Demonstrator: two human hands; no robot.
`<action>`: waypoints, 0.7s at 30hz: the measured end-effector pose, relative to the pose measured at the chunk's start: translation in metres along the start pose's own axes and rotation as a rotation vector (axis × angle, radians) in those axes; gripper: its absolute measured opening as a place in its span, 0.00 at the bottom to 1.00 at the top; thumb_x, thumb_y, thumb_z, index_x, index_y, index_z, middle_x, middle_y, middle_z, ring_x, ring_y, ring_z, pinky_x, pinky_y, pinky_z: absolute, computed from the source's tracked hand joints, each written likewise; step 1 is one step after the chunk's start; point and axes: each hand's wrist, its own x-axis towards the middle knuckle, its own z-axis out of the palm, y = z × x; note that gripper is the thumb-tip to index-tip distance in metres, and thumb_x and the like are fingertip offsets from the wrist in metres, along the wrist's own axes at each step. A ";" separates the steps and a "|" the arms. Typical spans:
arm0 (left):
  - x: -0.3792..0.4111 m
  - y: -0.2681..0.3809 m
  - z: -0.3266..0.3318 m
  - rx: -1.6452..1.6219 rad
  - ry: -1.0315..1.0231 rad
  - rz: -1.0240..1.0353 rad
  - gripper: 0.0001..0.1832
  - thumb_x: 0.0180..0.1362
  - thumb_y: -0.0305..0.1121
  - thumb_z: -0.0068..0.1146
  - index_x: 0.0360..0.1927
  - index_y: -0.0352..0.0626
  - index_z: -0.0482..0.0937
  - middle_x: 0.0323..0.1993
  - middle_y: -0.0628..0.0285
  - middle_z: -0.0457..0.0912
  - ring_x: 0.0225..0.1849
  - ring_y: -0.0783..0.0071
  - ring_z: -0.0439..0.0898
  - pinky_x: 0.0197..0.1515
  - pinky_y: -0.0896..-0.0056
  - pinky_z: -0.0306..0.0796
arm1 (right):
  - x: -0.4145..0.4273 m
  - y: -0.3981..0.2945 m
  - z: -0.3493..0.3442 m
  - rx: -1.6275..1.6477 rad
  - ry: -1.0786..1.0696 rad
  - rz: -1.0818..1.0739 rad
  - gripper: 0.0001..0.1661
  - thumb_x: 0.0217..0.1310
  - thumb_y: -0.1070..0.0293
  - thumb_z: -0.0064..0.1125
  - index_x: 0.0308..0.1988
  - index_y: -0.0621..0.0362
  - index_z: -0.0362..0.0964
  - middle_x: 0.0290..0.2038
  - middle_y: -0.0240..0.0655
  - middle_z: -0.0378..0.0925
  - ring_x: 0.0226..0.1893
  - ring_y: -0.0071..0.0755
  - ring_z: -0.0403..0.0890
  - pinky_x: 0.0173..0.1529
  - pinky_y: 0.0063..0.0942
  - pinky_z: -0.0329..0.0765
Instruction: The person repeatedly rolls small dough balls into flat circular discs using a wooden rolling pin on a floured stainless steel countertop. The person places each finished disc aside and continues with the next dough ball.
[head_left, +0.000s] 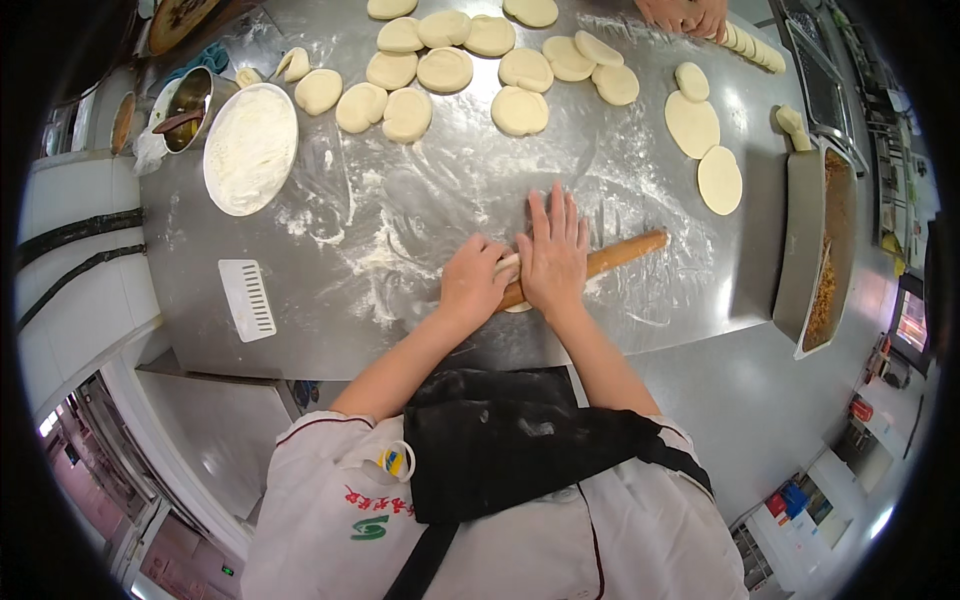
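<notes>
A wooden rolling pin (626, 251) lies slanted on the floured steel table, across a small dough disc (517, 307) that is mostly hidden. Flat on the pin rests my right hand (556, 255), palm down, its fingers stretched and apart. My left hand (471, 281) is curled at the pin's left end, its thumb and fingers on the raised pale edge of the dough. White flour is scattered around both hands. Three rolled dough rounds, one of them the large middle round (691, 124), lie in a chain at the right.
Several thick dough discs (445, 70) spread over the far table. A bowl of flour (251, 150) stands left, beside a metal pot (196, 109) with a brush. Nearer lies a white slotted scraper (247, 300). A filling tray (821, 247) borders the right; another person's hands (686, 13) touch a cut dough roll (754, 49).
</notes>
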 end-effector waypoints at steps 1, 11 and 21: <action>-0.002 -0.003 0.001 0.015 -0.005 -0.001 0.13 0.66 0.33 0.69 0.52 0.44 0.87 0.43 0.57 0.83 0.44 0.52 0.85 0.48 0.53 0.78 | -0.004 0.001 0.002 0.029 0.008 0.001 0.40 0.75 0.55 0.57 0.79 0.55 0.62 0.83 0.51 0.54 0.79 0.66 0.59 0.79 0.70 0.54; -0.044 -0.010 -0.006 -0.218 0.060 -0.104 0.16 0.65 0.32 0.69 0.54 0.39 0.84 0.44 0.52 0.84 0.43 0.50 0.84 0.47 0.54 0.78 | -0.042 -0.016 0.020 -0.020 0.006 0.071 0.38 0.76 0.58 0.53 0.77 0.62 0.64 0.82 0.49 0.59 0.80 0.63 0.60 0.80 0.65 0.53; -0.016 -0.018 -0.015 -0.085 0.009 -0.070 0.11 0.65 0.33 0.69 0.48 0.40 0.84 0.44 0.55 0.83 0.46 0.54 0.84 0.50 0.54 0.78 | -0.113 -0.021 0.008 -0.177 -0.075 0.034 0.41 0.74 0.53 0.56 0.77 0.60 0.62 0.82 0.51 0.57 0.80 0.62 0.59 0.80 0.72 0.51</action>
